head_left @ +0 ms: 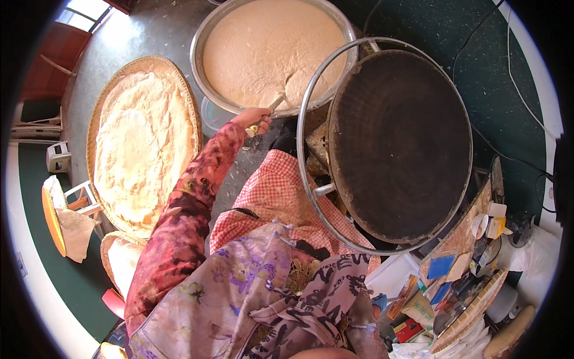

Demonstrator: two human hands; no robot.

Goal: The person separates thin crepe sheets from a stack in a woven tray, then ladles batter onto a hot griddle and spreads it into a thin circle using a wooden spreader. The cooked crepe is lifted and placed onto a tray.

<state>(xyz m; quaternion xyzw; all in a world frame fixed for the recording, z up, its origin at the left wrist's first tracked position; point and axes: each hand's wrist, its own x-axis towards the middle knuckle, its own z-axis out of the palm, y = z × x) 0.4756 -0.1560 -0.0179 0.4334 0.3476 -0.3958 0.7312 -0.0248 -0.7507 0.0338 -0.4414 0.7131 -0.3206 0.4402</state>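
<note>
My left hand [255,119] is closed around the handle of a utensil [277,102], possibly a ladle or scraper. Its far end dips into pale, thick batter [269,51] at the near edge of a large metal basin [201,78], so its head is hidden. To the right of the hand stands a large round dark griddle [400,143], bare on top, with a metal ring [307,107] around it. My right hand is not in view.
On the left, a big round woven tray [91,131] holds stacked flatbreads [140,143]. A smaller tray with flatbread [122,260] is below it. A white stool [58,157] stands farther left. Cluttered boards, bags and containers fill the lower right; cables [499,143] run behind the griddle.
</note>
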